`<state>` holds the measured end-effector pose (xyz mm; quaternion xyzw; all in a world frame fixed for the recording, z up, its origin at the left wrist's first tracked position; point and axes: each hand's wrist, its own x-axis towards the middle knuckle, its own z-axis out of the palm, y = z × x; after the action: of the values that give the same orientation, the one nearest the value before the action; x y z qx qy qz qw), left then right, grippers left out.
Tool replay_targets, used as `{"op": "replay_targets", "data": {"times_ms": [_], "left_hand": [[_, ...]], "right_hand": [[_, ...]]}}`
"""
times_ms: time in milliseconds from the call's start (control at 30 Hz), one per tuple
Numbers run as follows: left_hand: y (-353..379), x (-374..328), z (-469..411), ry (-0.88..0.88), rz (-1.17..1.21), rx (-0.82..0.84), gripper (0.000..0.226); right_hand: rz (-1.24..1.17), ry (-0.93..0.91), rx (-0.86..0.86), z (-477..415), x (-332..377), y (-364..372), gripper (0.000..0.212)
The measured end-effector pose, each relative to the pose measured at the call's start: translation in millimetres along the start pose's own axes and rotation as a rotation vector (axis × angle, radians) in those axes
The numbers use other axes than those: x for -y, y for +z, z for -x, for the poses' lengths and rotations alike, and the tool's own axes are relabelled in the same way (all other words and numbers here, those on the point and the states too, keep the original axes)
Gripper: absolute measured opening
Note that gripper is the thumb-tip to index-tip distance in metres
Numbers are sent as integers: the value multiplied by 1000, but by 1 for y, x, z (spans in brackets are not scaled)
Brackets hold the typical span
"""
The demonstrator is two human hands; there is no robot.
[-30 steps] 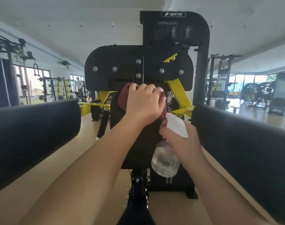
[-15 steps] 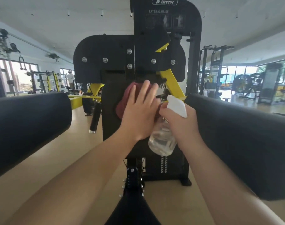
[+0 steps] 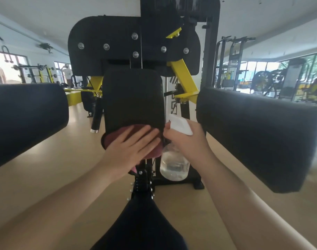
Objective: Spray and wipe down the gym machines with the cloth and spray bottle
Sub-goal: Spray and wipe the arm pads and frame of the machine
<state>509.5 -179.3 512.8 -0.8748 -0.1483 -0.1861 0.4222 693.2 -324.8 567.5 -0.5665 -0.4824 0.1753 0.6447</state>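
My left hand (image 3: pixel 130 147), fingers straight, presses the cloth (image 3: pixel 154 153) on the lower edge of the centre pad (image 3: pixel 132 94). My right hand (image 3: pixel 187 143) grips the spray bottle (image 3: pixel 174 165) just right of it. Risk: the cloth overhangs the edge; reduced pressure could drop it.

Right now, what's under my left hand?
A dark red cloth, pressed by the flat left hand against the black upright pad. The pad's lower edge beneath is covered.

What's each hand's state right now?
Left hand: open, fingers flat, pressing the cloth on the back pad.
Right hand: closed around the spray bottle.
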Motion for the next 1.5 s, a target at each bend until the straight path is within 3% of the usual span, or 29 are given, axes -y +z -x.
{"op": "replay_targets", "data": {"times_ms": [200, 467, 600, 700, 800, 1033, 1233, 1400, 1500], "left_hand": [[0, -10, -6, -134, -78, 16, 150], [-4, -53, -67, -133, -101, -27, 106], [7, -38, -42, -171, -121, -144, 121], [9, -24, -15, -207, -114, -141, 128], [6, -11, -1, -259, -107, -146, 102], [-15, 11, -8, -630, 30, -179, 69], [-35, 17, -71, -721, 38, -211, 74], [-12, -26, -45, -529, 62, -157, 65], [-15, -7, -34, -443, 33, -134, 73]], "right_hand": [[57, 6, -3, 9, -13, -20, 5], [18, 14, -30, 13, -12, -18, 17], [-11, 45, 16, 13, -15, -11, 13], [-32, 62, 40, 12, -20, -1, 10], [-25, 57, 39, 14, -25, 10, 11], [-37, 93, 91, 15, -29, 19, 10], [-99, 98, -71, 3, -17, 24, 14], [-158, 84, -122, 0, -6, 24, 15], [-130, 96, -107, 2, -8, 21, 15]]}}
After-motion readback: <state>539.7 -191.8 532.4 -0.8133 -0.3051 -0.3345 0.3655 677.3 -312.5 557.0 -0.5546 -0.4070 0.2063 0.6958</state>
